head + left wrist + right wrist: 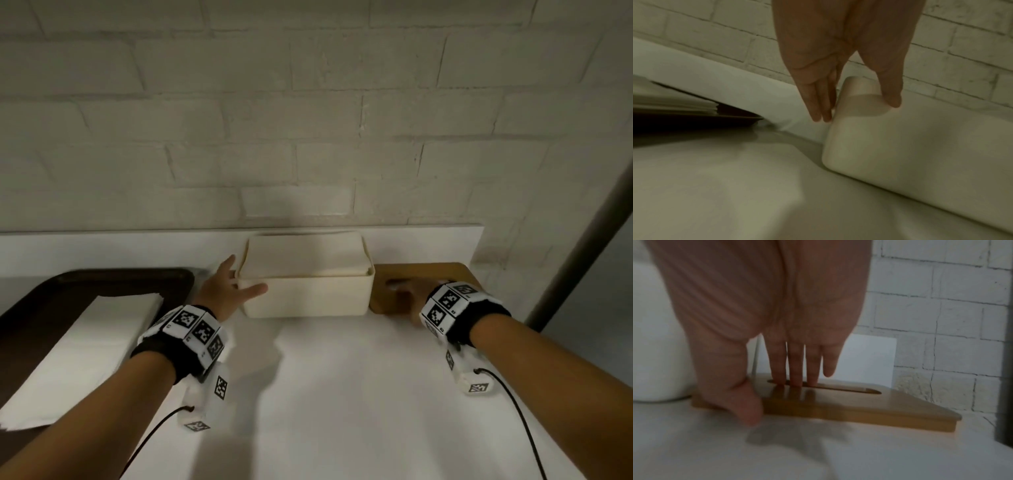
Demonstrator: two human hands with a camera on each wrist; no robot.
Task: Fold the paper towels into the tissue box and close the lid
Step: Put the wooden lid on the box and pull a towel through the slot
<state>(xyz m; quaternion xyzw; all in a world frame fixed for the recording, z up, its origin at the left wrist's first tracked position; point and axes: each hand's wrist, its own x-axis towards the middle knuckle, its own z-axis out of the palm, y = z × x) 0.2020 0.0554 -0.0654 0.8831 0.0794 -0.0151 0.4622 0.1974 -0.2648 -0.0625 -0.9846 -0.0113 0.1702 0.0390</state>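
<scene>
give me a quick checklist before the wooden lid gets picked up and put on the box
1. Paper towels inside the tissue box: ok, though the stack sits slightly above the rim.
2. Box steadied: ok, left hand is open against its left end, thumb on the front wall.
3. Wooden lid within reach: ok, it lies flat on the table just right of the box.
4. Grip on the lid: not ok yet, right hand has straight fingers at the slot and the thumb at the near edge, not closed round it.
5. Whether the lid will seat over the raised stack: cannot tell.
6. Spare towels on the dark tray, out of the way: ok.
</scene>
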